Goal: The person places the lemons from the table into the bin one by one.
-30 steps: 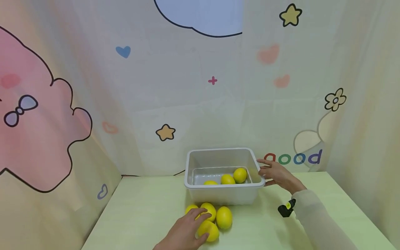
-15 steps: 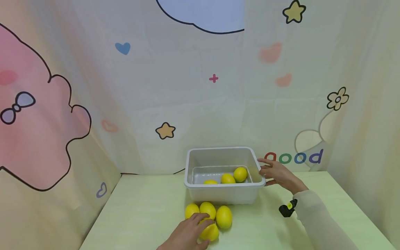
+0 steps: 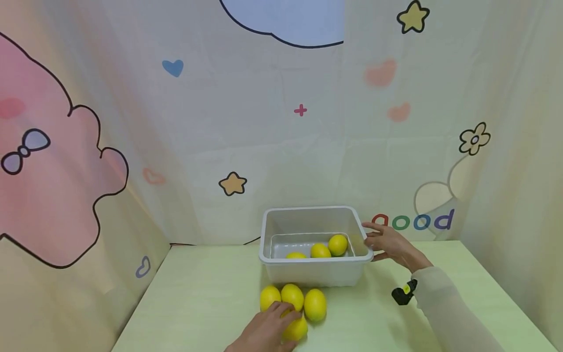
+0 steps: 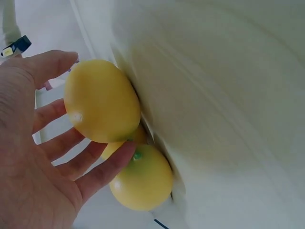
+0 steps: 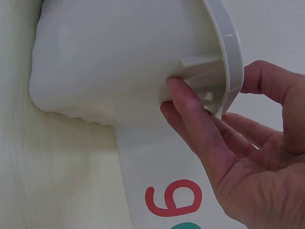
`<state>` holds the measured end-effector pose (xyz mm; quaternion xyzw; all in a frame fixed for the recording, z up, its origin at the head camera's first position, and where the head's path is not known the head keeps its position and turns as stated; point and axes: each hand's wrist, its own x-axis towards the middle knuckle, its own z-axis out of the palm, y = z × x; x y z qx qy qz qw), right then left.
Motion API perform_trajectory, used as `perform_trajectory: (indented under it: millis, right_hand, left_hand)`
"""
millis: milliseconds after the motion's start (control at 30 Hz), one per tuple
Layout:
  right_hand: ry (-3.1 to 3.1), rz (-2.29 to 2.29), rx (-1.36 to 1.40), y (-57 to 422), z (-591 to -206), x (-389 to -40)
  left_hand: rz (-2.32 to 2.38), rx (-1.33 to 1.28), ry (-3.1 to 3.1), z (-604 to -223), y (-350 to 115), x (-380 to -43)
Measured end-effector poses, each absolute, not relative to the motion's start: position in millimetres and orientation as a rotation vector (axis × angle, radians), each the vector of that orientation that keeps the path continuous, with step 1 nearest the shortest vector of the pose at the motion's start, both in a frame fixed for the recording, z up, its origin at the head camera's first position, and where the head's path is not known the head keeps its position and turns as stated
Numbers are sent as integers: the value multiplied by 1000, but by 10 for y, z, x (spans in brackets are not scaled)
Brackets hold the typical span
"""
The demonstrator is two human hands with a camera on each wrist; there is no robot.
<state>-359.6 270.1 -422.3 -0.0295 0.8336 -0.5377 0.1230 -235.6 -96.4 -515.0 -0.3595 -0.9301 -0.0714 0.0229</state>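
Observation:
My left hand (image 3: 266,328) curls round the nearest yellow lemon (image 3: 296,328), which rests on the table. In the left wrist view that lemon (image 4: 102,100) sits between thumb and fingers, while the little finger reaches over a second lemon with a green tip (image 4: 142,177). Three more lemons lie close by: one at left (image 3: 270,297), one in the middle (image 3: 292,296), one at right (image 3: 315,305). Behind them stands a white plastic bin (image 3: 314,274). My right hand (image 3: 393,247) grips its right rim, thumb over the edge and fingers below it (image 5: 228,71).
Three lemons are visible inside the bin, including one at its right end (image 3: 338,245); the front wall partly hides another (image 3: 296,255). The pale green table (image 3: 198,298) meets a printed cloth backdrop (image 3: 211,122) behind the bin.
My left hand has shifted slightly right and its fingers have closed in round the nearest lemon. The right hand stays on the bin's rim; the lemons and bin look unmoved.

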Motion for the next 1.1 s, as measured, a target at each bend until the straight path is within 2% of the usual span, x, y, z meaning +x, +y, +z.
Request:
perform_trajectory:
  millis: [1100]
  right_hand:
    - [2436, -1573, -72, 2698, -4233, -3598]
  left_hand:
    - [-169, -1214, -2968, -5282, -827, -2381]
